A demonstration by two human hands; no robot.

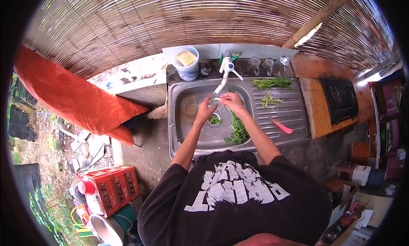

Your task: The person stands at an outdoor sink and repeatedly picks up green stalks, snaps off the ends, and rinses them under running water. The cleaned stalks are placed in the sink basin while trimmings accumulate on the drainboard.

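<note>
Both hands meet under the spout of a white tap [226,76], above the basin of a stainless steel sink [182,131]. My right hand [232,102] pinches a small pale green piece, perhaps a stem. Close against that piece is my left hand [205,110], fingers curved; whether it also grips the piece is unclear. Leafy greens [238,131] lie along the basin's right side, partly behind my right forearm. Some green leaves [214,119] sit at the drain. On the ribbed drainboard are a bundle of green stems [273,82], shorter cut stems [270,100] and a pink-handled knife [281,126].
Behind the basin stand a plastic tub [188,74] with a yellow sponge [186,57], and several glass mugs [269,65]. A round rim [191,109] shows at the basin's left. A black stove [339,99] is far right. Red crates [116,188] stand at lower left.
</note>
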